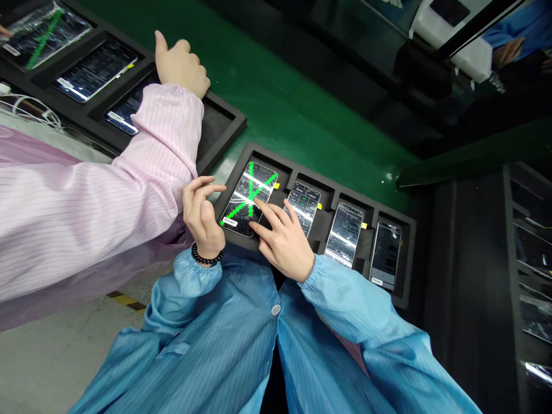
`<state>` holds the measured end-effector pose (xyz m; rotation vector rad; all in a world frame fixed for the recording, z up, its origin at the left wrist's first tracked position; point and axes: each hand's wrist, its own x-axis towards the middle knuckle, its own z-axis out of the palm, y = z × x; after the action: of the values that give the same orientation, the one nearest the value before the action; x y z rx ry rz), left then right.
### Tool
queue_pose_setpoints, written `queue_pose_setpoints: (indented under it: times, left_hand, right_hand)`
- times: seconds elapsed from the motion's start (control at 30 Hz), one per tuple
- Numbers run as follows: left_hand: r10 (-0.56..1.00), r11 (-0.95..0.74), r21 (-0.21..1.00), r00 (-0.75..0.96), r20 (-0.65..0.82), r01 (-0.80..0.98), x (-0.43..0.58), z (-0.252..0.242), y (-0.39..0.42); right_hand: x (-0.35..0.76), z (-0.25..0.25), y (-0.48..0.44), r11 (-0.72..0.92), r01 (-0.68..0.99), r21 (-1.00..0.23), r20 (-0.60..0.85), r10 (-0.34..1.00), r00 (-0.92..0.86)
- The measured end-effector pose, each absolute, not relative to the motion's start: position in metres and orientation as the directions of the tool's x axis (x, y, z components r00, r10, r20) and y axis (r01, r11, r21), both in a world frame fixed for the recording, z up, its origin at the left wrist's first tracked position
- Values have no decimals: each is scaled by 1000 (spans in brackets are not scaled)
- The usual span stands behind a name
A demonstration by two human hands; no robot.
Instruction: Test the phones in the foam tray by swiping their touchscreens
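My right hand [287, 238] reaches over the leftmost smartphone [242, 207] in a black foam tray [407, 253], its fingertips at the lower right of the screen. Thick green lines cross that screen, and a white label sits at its bottom left corner. The fingers are spread and hold nothing. My left hand [202, 218], with a black beaded bracelet, hovers beside the tray's left end, fingers loosely bent and apart. Partly behind my right hand lies a second smartphone [307, 198] showing a grid with green text. Two more phones, a third phone [345, 230] and a fourth phone [386, 253], show rows of text.
A co-worker's pink-sleeved arm [159, 149] reaches over another foam tray [235, 123] with several phones at the left. White cables [38, 109] lie beside it. The bench is green [293, 109]. A dark rack [513, 230] holding several flat devices stands at the right.
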<state>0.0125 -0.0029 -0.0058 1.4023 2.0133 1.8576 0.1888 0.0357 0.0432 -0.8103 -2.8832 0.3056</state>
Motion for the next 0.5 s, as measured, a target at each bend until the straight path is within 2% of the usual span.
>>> queue_pose_setpoints:
  times: [0.27,0.37,0.5]
  left_hand:
    - [623,-107,818,-603,498,565,12,-8,-1]
    - [623,-115,827,-608,492,551,12,-9,-1]
    - [633,-122,823,-595,495,555,12,-8,-3]
  right_hand:
    - [192,48,18,844,482,-234,79,511,-856]
    - [197,72,28,824,517,-231,185,559,-808]
    - [226,110,38,711,663,-234,352,697,-624]
